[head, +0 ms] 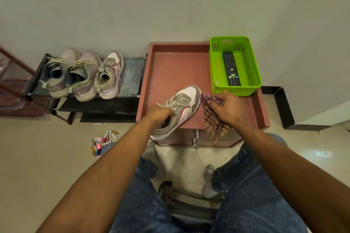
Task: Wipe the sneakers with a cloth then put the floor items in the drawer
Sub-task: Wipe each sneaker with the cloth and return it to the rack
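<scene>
A grey and white sneaker with a red stripe lies toe-away on the reddish drawer unit's top. My left hand grips it at the heel opening. My right hand holds a checked maroon cloth just right of the shoe's toe; the cloth hangs over the unit's front edge. Three more sneakers stand on a low black rack to the left. Small items, batteries and coloured bits, lie scattered on the floor beside my left knee. Two drawer handles show at the unit's front.
A green perforated basket holding a black remote sits at the unit's back right corner. A wall runs behind everything. I sit on a stool, knees either side of the drawer front, feet in grey socks on the tiled floor.
</scene>
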